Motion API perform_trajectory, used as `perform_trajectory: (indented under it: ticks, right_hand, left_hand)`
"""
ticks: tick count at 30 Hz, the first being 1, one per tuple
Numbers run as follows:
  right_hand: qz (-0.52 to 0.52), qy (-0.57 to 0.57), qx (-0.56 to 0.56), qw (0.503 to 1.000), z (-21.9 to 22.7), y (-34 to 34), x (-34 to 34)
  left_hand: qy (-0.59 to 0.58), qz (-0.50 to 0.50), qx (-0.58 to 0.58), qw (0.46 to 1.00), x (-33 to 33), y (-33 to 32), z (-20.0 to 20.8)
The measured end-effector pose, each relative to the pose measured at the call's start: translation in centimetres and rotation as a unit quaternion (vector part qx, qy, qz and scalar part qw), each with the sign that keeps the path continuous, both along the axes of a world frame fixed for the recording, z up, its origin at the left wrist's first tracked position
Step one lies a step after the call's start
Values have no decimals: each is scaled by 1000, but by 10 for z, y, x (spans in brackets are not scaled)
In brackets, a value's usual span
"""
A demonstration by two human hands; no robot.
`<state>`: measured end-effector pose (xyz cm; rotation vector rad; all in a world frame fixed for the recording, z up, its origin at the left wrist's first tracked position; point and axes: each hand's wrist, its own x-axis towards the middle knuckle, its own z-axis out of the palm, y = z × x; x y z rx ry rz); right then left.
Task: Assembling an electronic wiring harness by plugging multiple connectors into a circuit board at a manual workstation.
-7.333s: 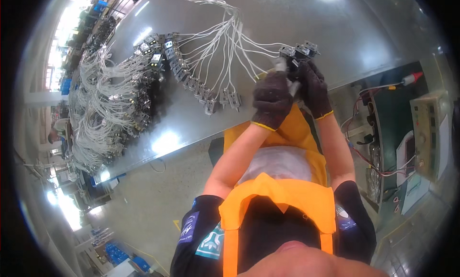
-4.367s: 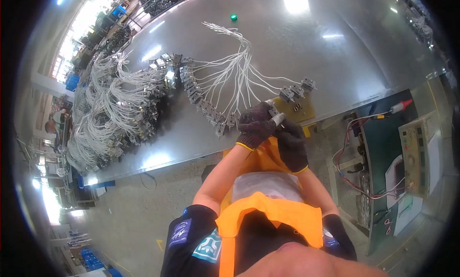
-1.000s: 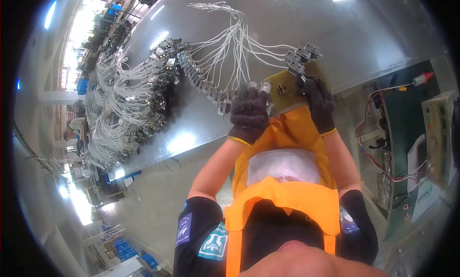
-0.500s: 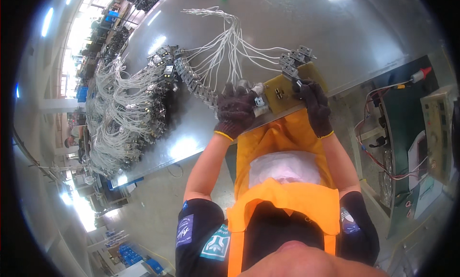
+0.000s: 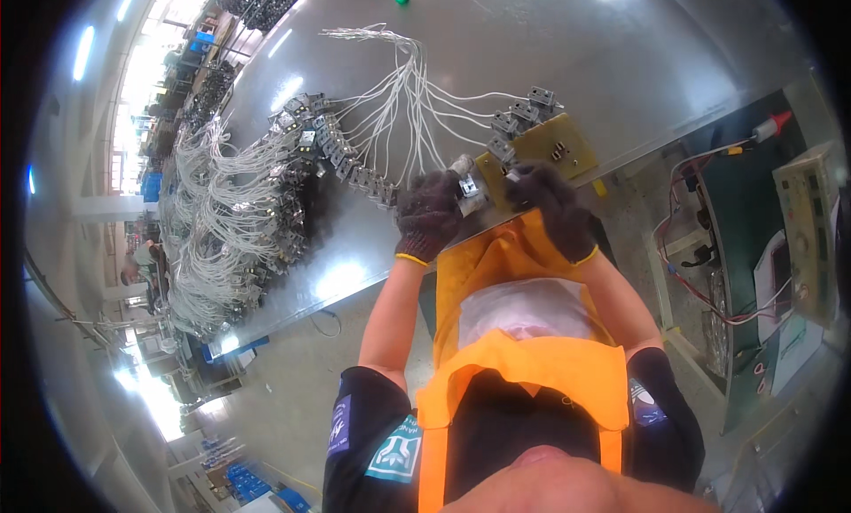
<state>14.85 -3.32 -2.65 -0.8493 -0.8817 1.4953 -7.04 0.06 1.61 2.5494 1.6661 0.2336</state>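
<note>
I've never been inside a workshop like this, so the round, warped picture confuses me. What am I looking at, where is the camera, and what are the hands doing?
The camera sits on a person's head and looks down; its fisheye lens bends straight edges. The orange apron and both forearms belong to that person. Both hands wear dark gloves. The left hand and right hand together grip a small grey connector at the edge of a metal table. Beside it lies a yellow board with more connectors, and white wires fan out from them. Farther left lie heaps of similar wire bundles. To the right stands a beige box-shaped device with cables.
</note>
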Motion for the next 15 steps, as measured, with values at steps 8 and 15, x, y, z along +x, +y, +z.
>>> perform_trajectory:
  ticks: [8,15]
  right_hand:
    - [-74,-228,139,961,-13,-5,-34]
    - [260,-249,486,796,174,-18,-21]
  left_hand:
    - [-123,-44,27,991,-1,-5,-1]
    - [-33,75,-53,995,-4,-26,-10]
